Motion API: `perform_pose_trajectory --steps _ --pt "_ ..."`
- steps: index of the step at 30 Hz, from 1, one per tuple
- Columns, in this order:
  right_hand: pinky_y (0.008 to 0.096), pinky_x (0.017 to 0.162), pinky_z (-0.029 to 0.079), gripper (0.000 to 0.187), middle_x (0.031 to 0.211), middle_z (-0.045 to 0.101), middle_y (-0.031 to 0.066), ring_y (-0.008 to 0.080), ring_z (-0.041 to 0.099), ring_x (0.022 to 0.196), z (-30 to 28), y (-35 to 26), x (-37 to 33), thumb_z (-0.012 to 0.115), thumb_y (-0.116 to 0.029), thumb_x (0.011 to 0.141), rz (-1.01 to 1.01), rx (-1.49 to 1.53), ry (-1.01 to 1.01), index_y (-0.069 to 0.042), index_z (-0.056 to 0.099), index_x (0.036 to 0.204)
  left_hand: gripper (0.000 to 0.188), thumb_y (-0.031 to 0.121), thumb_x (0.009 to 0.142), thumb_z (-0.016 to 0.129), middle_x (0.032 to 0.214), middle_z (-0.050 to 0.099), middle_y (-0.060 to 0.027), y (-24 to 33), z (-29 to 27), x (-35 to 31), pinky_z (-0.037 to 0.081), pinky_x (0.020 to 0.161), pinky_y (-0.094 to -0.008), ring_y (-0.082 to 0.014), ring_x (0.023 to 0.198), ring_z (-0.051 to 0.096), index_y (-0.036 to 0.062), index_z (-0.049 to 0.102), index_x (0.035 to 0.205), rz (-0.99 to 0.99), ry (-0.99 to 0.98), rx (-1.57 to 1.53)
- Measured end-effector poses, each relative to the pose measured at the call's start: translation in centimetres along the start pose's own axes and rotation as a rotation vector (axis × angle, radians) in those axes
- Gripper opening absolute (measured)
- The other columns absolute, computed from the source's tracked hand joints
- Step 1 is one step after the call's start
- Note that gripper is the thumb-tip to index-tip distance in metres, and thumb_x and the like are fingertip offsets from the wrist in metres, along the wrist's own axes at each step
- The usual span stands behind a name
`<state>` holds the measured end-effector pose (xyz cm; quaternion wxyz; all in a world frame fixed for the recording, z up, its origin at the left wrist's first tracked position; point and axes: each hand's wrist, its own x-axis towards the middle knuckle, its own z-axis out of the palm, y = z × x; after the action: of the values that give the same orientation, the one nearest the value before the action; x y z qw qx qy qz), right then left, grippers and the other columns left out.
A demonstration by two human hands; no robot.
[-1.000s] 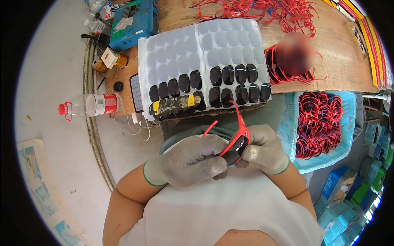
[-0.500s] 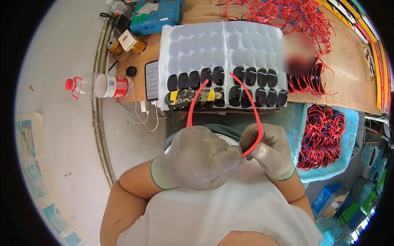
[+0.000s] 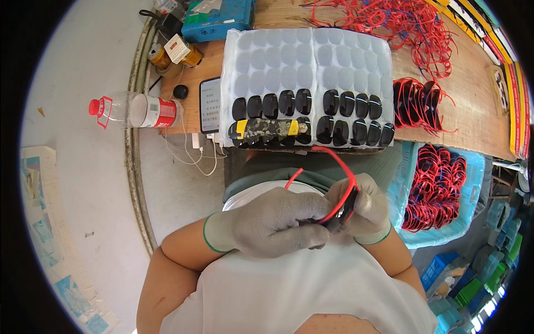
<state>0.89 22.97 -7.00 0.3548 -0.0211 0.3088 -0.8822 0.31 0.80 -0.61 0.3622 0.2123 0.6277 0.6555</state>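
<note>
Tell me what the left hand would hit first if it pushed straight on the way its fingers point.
The left hand points toward the person's right, so it would likely meet the red glasses frame both hands hold, then the right hand just behind it. Depth is hard to judge from above.

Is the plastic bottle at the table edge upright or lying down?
Lying down: the plastic bottle rests on its side, red cap pointing left.

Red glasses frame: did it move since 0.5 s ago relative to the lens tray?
Yes. The red glasses frame has turned in the gloved hands: its arms then rose to the white lens tray, now they lean left, below its front edge.
</note>
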Motion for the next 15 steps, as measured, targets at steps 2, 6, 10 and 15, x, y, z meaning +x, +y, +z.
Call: perform_pose_trajectory --steps 2,6,10,15 --pt "0.0327 0.046 0.042 0.057 0.064 0.059 0.0176 0.0203 0.055 0.052 -0.4 0.2 -0.1 0.07 -0.047 0.092 0.032 0.001 -0.016 0.008 0.062 0.077 0.02 0.016 0.097 0.059 0.082 0.067 -0.0071 -0.2 0.2 0.0 0.051 0.064 -0.0309 -0.0154 0.07 0.064 0.0017 0.062 0.111 -0.017 -0.06 -0.076" --pt "0.0335 0.047 0.043 0.058 0.068 0.061 0.0185 0.0206 0.056 0.055 0.0 -0.5 -0.1 0.071 -0.047 0.09 0.028 -0.077 0.025 0.008 0.062 0.078 0.013 0.011 0.09 0.06 0.069 0.063 -0.0061 0.1 0.2 0.0 0.048 0.056 -0.032 -0.02 0.06 0.063 0.0033 0.066 0.099 0.031 0.083 0.207" --pt "0.0312 0.048 0.042 0.054 0.071 0.063 0.0184 0.0197 0.055 0.054 1.1 -1.0 0.2 0.069 -0.043 0.09 0.027 -0.233 0.197 0.01 0.062 0.081 0.006 0.005 0.079 0.063 0.057 0.057 -0.0068 -1.4 0.7 0.2 0.043 0.046 -0.0359 -0.0249 0.048 0.058 0.0045 0.064 0.085 0.242 0.305 0.649" --pt "0.0298 0.048 0.042 0.051 0.071 0.063 0.0171 0.0184 0.054 0.053 0.8 -0.6 0.1 0.066 -0.04 0.091 -0.028 -0.321 0.212 0.01 0.062 0.085 0.003 0.006 0.077 0.064 0.057 0.056 -0.008 -1.4 1.4 0.5 0.042 0.044 -0.0374 -0.027 0.048 0.058 0.0056 0.063 0.079 0.345 0.393 0.843"
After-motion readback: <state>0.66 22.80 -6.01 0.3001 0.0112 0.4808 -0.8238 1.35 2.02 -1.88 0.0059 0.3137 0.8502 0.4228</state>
